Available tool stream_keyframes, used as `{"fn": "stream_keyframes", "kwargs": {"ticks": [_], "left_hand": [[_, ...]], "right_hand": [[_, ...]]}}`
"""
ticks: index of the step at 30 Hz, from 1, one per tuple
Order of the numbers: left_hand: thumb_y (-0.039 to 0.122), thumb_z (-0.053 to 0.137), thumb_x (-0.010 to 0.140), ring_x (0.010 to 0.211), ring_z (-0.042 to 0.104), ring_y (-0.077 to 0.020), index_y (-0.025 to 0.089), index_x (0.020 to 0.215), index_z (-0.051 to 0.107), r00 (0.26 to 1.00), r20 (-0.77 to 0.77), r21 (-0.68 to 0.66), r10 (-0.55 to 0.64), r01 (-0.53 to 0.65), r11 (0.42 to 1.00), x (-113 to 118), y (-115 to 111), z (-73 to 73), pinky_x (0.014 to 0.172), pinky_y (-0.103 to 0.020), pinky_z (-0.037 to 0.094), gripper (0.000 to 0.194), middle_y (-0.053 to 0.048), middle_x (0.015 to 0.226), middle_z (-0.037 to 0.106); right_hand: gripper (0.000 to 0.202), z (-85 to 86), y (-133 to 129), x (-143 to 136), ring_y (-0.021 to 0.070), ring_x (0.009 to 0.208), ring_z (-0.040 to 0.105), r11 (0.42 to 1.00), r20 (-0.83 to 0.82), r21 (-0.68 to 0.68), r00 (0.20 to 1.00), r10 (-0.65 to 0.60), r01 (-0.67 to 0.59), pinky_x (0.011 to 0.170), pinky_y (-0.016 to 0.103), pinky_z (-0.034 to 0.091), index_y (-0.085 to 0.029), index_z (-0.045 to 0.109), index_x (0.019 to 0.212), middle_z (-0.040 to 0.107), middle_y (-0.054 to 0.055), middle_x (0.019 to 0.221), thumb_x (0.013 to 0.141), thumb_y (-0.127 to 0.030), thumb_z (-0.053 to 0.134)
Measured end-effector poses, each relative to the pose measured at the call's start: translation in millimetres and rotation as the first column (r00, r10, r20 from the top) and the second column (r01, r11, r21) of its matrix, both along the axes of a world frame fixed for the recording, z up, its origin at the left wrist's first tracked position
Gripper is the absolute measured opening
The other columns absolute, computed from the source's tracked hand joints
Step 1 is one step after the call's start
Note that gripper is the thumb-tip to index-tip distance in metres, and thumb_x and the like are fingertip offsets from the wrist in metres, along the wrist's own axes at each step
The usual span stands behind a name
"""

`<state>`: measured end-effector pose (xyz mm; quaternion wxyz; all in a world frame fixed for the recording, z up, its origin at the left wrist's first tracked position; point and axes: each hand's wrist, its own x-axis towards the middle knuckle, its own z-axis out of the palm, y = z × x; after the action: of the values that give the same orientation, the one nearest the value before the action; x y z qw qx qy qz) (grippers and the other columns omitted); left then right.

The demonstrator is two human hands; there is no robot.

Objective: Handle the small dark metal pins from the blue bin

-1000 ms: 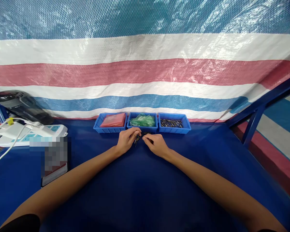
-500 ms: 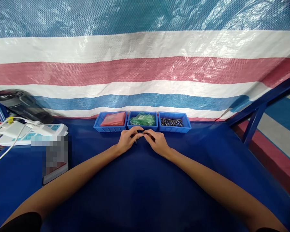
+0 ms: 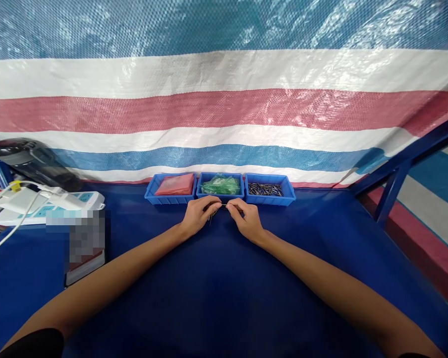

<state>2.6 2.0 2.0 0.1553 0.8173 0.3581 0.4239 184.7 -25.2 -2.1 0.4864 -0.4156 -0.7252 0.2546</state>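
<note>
My left hand (image 3: 199, 215) is closed in front of the middle bin, with thin metal pieces (image 3: 212, 215) sticking out below its fingers. Facing it, my right hand (image 3: 247, 217) pinches one end of a thin metal piece (image 3: 224, 204) that spans the small gap between the fingertips. Just behind the hands stand three blue bins in a row: the left bin (image 3: 169, 200) holds red plastic bags (image 3: 175, 184), the middle bin (image 3: 229, 197) green plastic bags (image 3: 221, 185), and the right bin (image 3: 271, 200) many small metal pieces (image 3: 265, 189).
On the blue table (image 3: 209, 298), a white power strip (image 3: 93, 200) with plugs and cables lies at the left. A dark bottle (image 3: 33, 161) leans behind it, and a partly blurred dark object (image 3: 85, 268) lies near my left forearm. A striped sheet (image 3: 224, 112) hangs behind.
My right hand has shifted slightly right, opening a small gap between the fingertips, where a thin metal piece now shows. My left hand has barely moved.
</note>
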Motion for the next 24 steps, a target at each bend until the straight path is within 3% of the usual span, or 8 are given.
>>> {"fn": "stream_keyframes", "kwargs": {"ticks": [3, 7, 13, 16, 21, 24], "left_hand": [[0.031, 0.049, 0.093, 0.057, 0.057, -0.0083, 0.014, 0.078, 0.065, 0.999, -0.008, 0.056, -0.033, 0.033, 0.998, -0.1, 0.0, 0.6, 0.058, -0.017, 0.043, 0.027, 0.000, 0.065, 0.063], [0.029, 0.054, 0.090, 0.056, 0.056, -0.0075, 0.013, 0.078, 0.065, 0.999, 0.034, 0.105, 0.005, -0.009, 0.994, -1.3, -0.6, -0.3, 0.056, -0.017, 0.041, 0.023, 0.001, 0.065, 0.063], [0.026, 0.055, 0.090, 0.065, 0.061, -0.0092, 0.014, 0.083, 0.065, 0.999, 0.035, 0.111, -0.017, 0.013, 0.994, -1.7, -2.0, -0.5, 0.063, -0.017, 0.045, 0.016, -0.001, 0.074, 0.067], [0.024, 0.052, 0.091, 0.067, 0.062, -0.0095, 0.014, 0.089, 0.065, 0.999, 0.036, 0.105, -0.016, 0.012, 0.994, -1.5, -4.1, 1.1, 0.064, -0.018, 0.046, 0.016, -0.002, 0.078, 0.068], [0.023, 0.044, 0.095, 0.053, 0.055, -0.0059, 0.014, 0.093, 0.063, 0.997, 0.076, 0.020, 0.013, -0.014, 1.000, -2.3, -6.3, 1.6, 0.056, -0.016, 0.043, 0.021, 0.000, 0.072, 0.066], [0.022, 0.042, 0.095, 0.058, 0.058, -0.0069, 0.014, 0.093, 0.062, 0.997, 0.081, 0.051, -0.009, 0.005, 0.999, -3.2, -4.8, -0.4, 0.058, -0.016, 0.044, 0.022, -0.001, 0.073, 0.065]], "right_hand": [[0.021, -1.5, -0.2, -0.4, 0.0094, 0.050, 0.041, 1.000, 0.043, 0.029, 0.999, -0.004, 0.003, 0.054, 0.023, 0.033, -0.017, 0.060, 0.083, 0.049, -0.002, 0.061, 0.093, -0.029, 0.046], [0.021, -1.8, 1.1, -1.6, 0.0094, 0.049, 0.043, 1.000, 0.088, 0.023, 0.996, 0.006, -0.008, 0.053, 0.022, 0.033, -0.017, 0.061, 0.082, 0.048, -0.003, 0.058, 0.092, -0.029, 0.048], [0.024, -3.0, 3.4, -2.8, 0.0096, 0.052, 0.044, 0.995, 0.180, 0.009, 0.979, 0.096, -0.099, 0.056, 0.023, 0.032, -0.017, 0.061, 0.078, 0.052, -0.002, 0.062, 0.093, -0.027, 0.045], [0.025, -4.1, 4.3, -2.8, 0.0099, 0.053, 0.043, 0.996, 0.197, -0.001, 0.976, 0.089, -0.090, 0.056, 0.023, 0.032, -0.017, 0.060, 0.076, 0.051, -0.002, 0.061, 0.093, -0.026, 0.045], [0.024, -3.8, 4.4, -3.0, 0.0094, 0.050, 0.043, 0.998, 0.195, -0.001, 0.979, 0.065, -0.066, 0.055, 0.023, 0.030, -0.017, 0.060, 0.075, 0.049, -0.003, 0.057, 0.092, -0.025, 0.046], [0.024, -3.3, 4.2, -3.3, 0.0095, 0.050, 0.043, 0.998, 0.196, 0.001, 0.978, 0.065, -0.067, 0.054, 0.023, 0.030, -0.017, 0.060, 0.075, 0.049, -0.003, 0.057, 0.092, -0.025, 0.046]]}}
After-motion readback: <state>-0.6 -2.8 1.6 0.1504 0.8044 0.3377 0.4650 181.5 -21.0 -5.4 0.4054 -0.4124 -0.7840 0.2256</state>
